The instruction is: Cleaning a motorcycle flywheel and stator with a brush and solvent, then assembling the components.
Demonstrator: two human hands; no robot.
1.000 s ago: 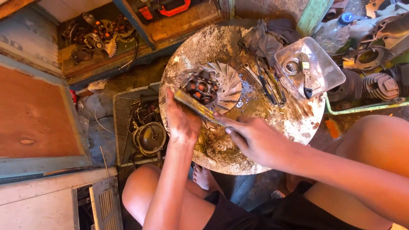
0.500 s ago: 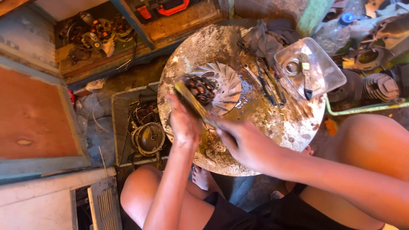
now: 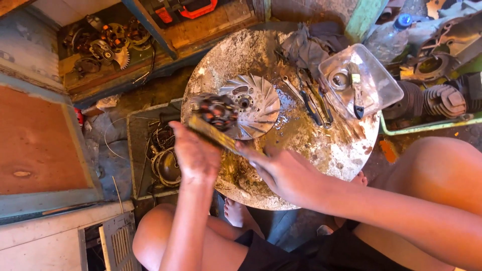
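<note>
Silver finned fan disc [image 3: 257,103]; rusty speckled round tabletop [image 3: 321,145]; clear plastic tray [image 3: 381,83].

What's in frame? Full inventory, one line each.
round table: 1, grimy pale, centre
fan disc: 1, silver, on table
stator: 1, dark with copper coils, held over table's left edge
flat tool: 1, yellowish, across both hands
wrenches: several, dark, table right of disc
rag: 1, grey, table top edge
tub: 1, clear, table right
brush: 1, dark handle, in tub
left hand: grip on stator
right hand: grip on flat tool
</note>
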